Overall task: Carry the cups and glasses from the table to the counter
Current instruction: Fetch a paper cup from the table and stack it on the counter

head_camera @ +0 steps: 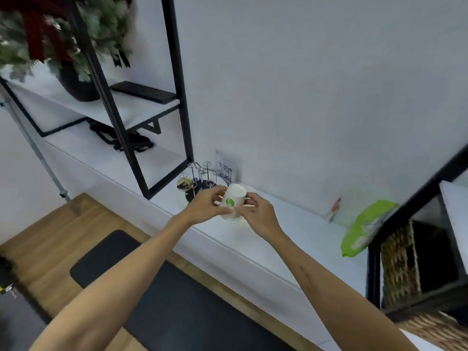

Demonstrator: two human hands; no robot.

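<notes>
A white paper cup with a green round logo stands upside down over the white counter, its rim at or just above the surface. My left hand grips its left side and my right hand holds its right side, fingers wrapped around the wall. Just behind the cup a wire cup rack stands on a round tray, with a clear glass hanging upside down on its left side.
A QR-code sign leans on the wall behind the rack. A green wipes pack lies on the counter at right, beside a black frame with a wicker basket. A black metal shelf with a plant stands left. A dark mat covers the wooden floor.
</notes>
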